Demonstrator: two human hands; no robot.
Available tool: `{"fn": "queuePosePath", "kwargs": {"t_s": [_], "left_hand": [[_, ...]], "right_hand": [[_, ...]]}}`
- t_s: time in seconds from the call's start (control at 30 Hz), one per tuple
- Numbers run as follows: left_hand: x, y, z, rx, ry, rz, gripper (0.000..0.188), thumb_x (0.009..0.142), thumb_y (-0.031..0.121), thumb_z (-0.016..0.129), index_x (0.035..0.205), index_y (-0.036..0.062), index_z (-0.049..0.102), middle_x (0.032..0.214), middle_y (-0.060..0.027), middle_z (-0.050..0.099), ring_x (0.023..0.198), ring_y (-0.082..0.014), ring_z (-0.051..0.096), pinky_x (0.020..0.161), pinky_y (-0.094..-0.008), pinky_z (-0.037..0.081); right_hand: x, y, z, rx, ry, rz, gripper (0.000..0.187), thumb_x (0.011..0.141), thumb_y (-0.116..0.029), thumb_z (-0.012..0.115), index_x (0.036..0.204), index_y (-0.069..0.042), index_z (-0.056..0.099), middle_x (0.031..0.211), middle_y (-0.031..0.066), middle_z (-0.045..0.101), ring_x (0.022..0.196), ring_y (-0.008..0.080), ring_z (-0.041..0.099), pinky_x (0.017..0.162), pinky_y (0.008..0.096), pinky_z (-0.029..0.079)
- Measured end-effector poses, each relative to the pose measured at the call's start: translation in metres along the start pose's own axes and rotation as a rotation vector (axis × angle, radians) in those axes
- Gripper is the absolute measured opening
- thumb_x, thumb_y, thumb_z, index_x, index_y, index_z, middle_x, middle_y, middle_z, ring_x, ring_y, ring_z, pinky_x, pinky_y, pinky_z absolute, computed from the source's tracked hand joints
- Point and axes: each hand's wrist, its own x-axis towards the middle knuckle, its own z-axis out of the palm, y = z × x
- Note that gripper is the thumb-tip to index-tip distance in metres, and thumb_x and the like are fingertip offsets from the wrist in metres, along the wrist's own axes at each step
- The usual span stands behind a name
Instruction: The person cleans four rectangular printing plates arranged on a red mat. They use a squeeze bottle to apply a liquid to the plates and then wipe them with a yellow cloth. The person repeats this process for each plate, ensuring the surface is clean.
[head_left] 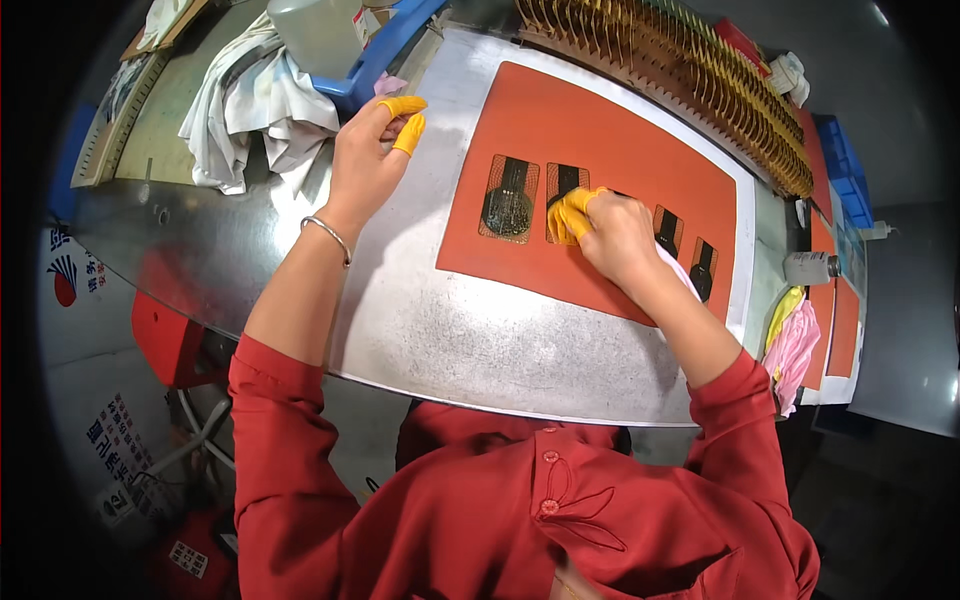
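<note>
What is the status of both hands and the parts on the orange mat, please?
Left hand resting on metal table, holding nothing. Right hand pressing white cloth on second slot of orange mat. Nothing in the way.

My right hand (612, 232), yellow finger cots on the fingertips (570, 215), presses on the orange mat (600, 140) at the second of its rectangular cut-outs, covering the dark part (566, 180) seated there. A white cloth (680, 272) shows beneath that wrist. The first cut-out, just left, holds another dark part (508, 200). My left hand (365, 160), also in yellow cots, rests on the metal plate (450, 330) beside the mat, touching nothing else; a bangle (328, 236) circles its wrist. Crumpled white rags (250, 110) lie beyond it.
</note>
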Motion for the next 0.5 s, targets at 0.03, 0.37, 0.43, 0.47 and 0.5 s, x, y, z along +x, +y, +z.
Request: {"fn": "queuePosePath", "kwargs": {"t_s": [0.03, 0.37, 0.43, 0.47, 0.5], "left_hand": [[0.000, -0.001, 0.000, 0.001, -0.001, 0.006, 0.016, 0.083, 0.005, 0.061, 0.099, -0.0002, 0.063, 0.088, -0.0076, 0.061, 0.074, -0.0144, 0.060, 0.069, -0.0239, 0.049], [0.000, -0.005, -0.002, -0.015, 0.006, -0.021, 0.017, 0.083, 0.004, 0.061, 0.099, -0.0008, 0.063, 0.089, -0.0075, 0.061, 0.073, -0.0140, 0.060, 0.069, -0.0227, 0.048], [0.000, -0.003, -0.003, -0.019, 0.007, -0.014, 0.017, 0.083, 0.004, 0.061, 0.099, -0.0007, 0.063, 0.088, -0.0074, 0.061, 0.073, -0.0142, 0.060, 0.069, -0.0230, 0.048], [-0.002, -0.002, -0.003, -0.024, 0.007, -0.016, 0.017, 0.083, 0.004, 0.061, 0.099, -0.0007, 0.063, 0.088, -0.0074, 0.061, 0.074, -0.0142, 0.060, 0.069, -0.0231, 0.049], [-0.002, -0.002, -0.002, -0.024, 0.008, -0.015, 0.017, 0.083, 0.003, 0.060, 0.100, -0.0010, 0.062, 0.087, -0.0066, 0.060, 0.073, -0.0128, 0.059, 0.069, -0.0223, 0.047]], "right_hand": [[0.006, -0.001, 0.000, 0.030, 0.029, -0.024, 0.009, 0.080, -0.015, 0.062, 0.083, -0.007, 0.066, 0.069, 0.0147, 0.061, 0.062, 0.0303, 0.061, 0.056, 0.0381, 0.049], [-0.004, -0.009, -0.007, 0.083, -0.032, 0.002, 0.010, 0.075, -0.012, 0.065, 0.079, -0.003, 0.064, 0.072, 0.0152, 0.062, 0.064, 0.0323, 0.061, 0.058, 0.0412, 0.049], [-0.020, -0.014, -0.009, 0.093, -0.068, 0.003, 0.010, 0.075, -0.012, 0.064, 0.078, -0.003, 0.063, 0.071, 0.0147, 0.062, 0.064, 0.0320, 0.061, 0.058, 0.0410, 0.049], [-0.019, -0.016, -0.010, 0.105, -0.084, 0.047, 0.010, 0.074, -0.012, 0.065, 0.078, -0.003, 0.063, 0.070, 0.0138, 0.061, 0.063, 0.0310, 0.061, 0.057, 0.0408, 0.049], [-0.016, -0.014, -0.010, 0.091, -0.077, 0.039, 0.010, 0.074, -0.012, 0.065, 0.078, -0.003, 0.064, 0.070, 0.0135, 0.061, 0.063, 0.0308, 0.061, 0.057, 0.0409, 0.049]]}}
